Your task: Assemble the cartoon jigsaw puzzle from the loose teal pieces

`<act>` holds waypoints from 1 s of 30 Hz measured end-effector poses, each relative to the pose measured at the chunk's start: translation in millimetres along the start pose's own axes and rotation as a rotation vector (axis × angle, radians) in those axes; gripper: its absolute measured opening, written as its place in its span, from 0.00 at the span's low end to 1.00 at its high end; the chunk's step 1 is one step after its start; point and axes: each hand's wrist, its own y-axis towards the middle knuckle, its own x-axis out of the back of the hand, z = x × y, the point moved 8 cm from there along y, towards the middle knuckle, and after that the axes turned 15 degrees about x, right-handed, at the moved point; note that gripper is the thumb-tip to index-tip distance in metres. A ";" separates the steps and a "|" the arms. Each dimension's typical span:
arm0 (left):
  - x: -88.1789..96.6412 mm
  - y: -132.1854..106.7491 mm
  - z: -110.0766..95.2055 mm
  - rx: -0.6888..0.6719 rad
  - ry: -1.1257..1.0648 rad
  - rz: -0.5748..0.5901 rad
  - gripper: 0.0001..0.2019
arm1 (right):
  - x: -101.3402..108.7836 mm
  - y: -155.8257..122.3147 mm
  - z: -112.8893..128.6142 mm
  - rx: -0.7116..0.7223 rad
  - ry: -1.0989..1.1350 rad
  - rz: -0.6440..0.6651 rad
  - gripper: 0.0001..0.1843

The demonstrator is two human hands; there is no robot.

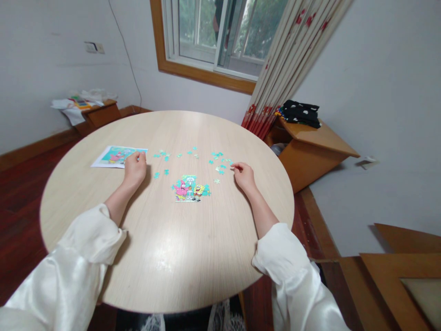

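A partly joined jigsaw puzzle with a pink figure, a pale figure and a yellow one lies on the table between my hands. My left hand is closed in a fist over the lower right part of a printed picture sheet; whatever its fingers enclose is hidden. On the other side, my right hand has its index finger stretched towards loose teal puzzle pieces, the other fingers bent. No piece shows clearly between those fingertips. More loose puzzle pieces lie scattered behind the joined part.
The round wooden table fills the middle. Behind it are a window and a patterned curtain. To the right, a wooden cabinet carries a folded black cloth. Papers lie on a low stand at left.
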 end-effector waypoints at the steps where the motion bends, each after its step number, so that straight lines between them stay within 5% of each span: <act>1: -0.6 0.9 1.4 0.002 0.002 0.003 0.16 | -0.1 0.0 -0.4 0.002 -0.001 0.000 0.13; 30: -1.9 2.4 1.6 -0.012 0.004 -0.004 0.16 | -2.5 0.4 -7.2 0.007 0.001 -0.006 0.13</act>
